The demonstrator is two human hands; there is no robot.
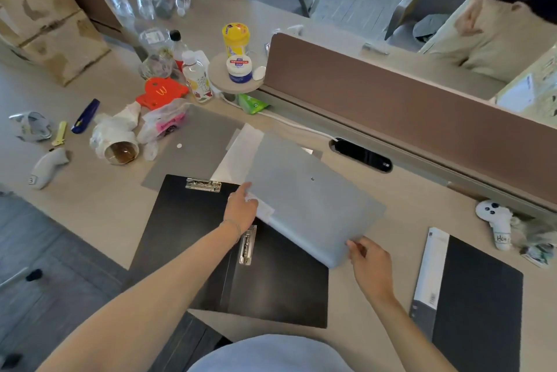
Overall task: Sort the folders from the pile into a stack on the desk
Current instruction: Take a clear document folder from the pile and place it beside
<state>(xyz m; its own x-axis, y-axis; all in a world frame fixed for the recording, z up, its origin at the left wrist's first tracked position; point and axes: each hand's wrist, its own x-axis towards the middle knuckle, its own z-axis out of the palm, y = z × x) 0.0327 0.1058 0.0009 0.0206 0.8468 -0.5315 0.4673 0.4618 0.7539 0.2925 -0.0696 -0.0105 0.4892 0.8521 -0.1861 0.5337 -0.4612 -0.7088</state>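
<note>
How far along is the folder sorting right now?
Early on. One black folder lies apart at the right, seemingly the stack's start. In hand: the left hand and right hand grip a grey folder. Left: two black clip folders and another grey folder underneath.

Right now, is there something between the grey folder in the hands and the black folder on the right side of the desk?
Nothing visible: only bare desk separates the grey folder from the black folder.
</note>
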